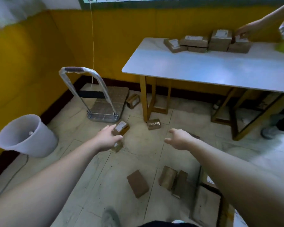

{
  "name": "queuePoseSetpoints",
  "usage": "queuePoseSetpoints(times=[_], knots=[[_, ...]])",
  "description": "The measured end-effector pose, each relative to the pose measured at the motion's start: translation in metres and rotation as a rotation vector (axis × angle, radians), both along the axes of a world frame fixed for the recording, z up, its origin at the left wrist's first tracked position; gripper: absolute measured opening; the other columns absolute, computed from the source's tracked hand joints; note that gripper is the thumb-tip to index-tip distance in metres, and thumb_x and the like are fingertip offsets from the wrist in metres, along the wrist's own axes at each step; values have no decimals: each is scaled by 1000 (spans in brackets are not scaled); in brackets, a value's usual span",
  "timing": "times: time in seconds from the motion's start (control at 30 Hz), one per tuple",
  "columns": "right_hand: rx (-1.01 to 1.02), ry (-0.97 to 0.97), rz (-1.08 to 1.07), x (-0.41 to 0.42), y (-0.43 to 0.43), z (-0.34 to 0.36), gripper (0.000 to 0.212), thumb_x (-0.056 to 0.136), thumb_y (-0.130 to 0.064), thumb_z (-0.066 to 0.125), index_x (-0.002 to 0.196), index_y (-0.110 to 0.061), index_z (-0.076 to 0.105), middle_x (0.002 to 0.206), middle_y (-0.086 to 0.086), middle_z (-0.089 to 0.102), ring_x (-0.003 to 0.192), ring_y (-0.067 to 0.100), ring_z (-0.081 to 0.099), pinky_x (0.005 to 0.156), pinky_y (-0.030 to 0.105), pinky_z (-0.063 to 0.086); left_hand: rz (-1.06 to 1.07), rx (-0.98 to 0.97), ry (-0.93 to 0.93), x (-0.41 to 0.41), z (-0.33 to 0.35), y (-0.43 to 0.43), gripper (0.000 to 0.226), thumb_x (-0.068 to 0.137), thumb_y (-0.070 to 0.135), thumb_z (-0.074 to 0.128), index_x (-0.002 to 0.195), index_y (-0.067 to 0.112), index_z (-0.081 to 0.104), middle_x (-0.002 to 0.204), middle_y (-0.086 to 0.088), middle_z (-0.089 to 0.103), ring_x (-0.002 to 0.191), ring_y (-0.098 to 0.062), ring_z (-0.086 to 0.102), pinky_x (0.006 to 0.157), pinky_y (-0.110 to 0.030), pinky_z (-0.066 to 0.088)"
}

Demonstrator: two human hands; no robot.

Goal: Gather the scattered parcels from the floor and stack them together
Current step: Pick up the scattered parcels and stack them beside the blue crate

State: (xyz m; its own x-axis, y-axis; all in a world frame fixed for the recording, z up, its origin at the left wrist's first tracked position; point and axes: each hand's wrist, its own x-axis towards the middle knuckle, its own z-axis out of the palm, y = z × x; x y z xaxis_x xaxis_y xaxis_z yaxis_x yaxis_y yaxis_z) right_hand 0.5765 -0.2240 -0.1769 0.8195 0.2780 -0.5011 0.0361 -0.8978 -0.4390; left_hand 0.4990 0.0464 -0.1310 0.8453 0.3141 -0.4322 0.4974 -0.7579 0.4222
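Brown labelled parcel (121,128) sits just before the trolley (103,116), its long axis seemingly pointing toward it. Left hand (107,139), fingers spread and empty, almost touches it; right hand (179,140), loose and empty, hangs farther off.

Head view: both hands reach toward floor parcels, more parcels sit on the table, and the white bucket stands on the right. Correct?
No: the head view shows the white bucket on the left. The left hand, right hand, floor parcels and table parcels are as stated.
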Motion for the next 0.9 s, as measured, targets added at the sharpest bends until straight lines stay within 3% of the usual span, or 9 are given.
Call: queuePoseSetpoints(times=[0.2, 0.37, 0.5, 0.57, 0.63, 0.77, 0.83, 0.9], knots=[[32, 81, -324, -4, 36, -39, 64, 94, -44, 53, 148, -17, 30, 150, 11, 36, 132, 29, 41, 105, 43, 40, -267, -59, 122, 71, -40, 33, 68, 92, 39, 57, 150, 26, 23, 157, -4, 24, 141, -24, 28, 113, -43, 30], [49, 168, -638, -43, 96, -93, 60, 94, -38, 55, 146, -18, 34, 142, 10, 46, 119, 25, 53, 91, 35, 48, -468, -76, 237, 100, -90, 72, 68, 93, 33, 58, 150, 21, 24, 157, -6, 22, 143, -24, 25, 114, -40, 27], [64, 271, -741, -65, 132, -145, 62, 94, -42, 54, 147, -20, 32, 148, 7, 41, 127, 26, 47, 99, 38, 44, -519, -64, 366, 104, -148, 98, 67, 94, 33, 56, 150, 19, 24, 157, -7, 23, 142, -25, 25, 114, -40, 26], [86, 322, -766, -71, 140, -177, 62, 93, -44, 53, 147, -22, 32, 146, 6, 43, 123, 25, 51, 95, 37, 47, -534, -47, 413, 105, -187, 105, 68, 93, 36, 57, 150, 19, 24, 156, -7, 24, 142, -24, 26, 114, -38, 26], [101, 359, -797, -73, 144, -215, 61, 92, -46, 53, 146, -25, 34, 144, 4, 46, 111, 17, 57, 77, 28, 51, -521, -41, 450, 104, -233, 110, 69, 92, 39, 58, 150, 21, 25, 156, -5, 26, 141, -24, 27, 112, -38, 26], [150, 426, -862, -74, 144, -314, 61, 91, -44, 53, 146, -23, 34, 148, 2, 41, 129, 23, 45, 95, 32, 40, -490, -46, 527, 100, -346, 113, 70, 89, 40, 60, 149, 24, 27, 154, -5, 30, 138, -26, 33, 110, -38, 29], [163, 460, -887, -75, 144, -367, 62, 91, -43, 52, 147, -21, 32, 147, 4, 42, 114, 21, 53, 81, 23, 40, -463, -25, 549, 97, -407, 109, 70, 89, 41, 59, 149, 26, 26, 154, -5, 30, 137, -28, 35, 107, -38, 32], [181, 504, -917, -79, 145, -421, 65, 91, -43, 52, 148, -19, 29, 144, 7, 45, 101, 19, 54, 73, 23, 41, -443, -15, 557, 95, -465, 105, 69, 89, 42, 59, 148, 27, 27, 155, -3, 28, 138, -27, 33, 107, -37, 31]])
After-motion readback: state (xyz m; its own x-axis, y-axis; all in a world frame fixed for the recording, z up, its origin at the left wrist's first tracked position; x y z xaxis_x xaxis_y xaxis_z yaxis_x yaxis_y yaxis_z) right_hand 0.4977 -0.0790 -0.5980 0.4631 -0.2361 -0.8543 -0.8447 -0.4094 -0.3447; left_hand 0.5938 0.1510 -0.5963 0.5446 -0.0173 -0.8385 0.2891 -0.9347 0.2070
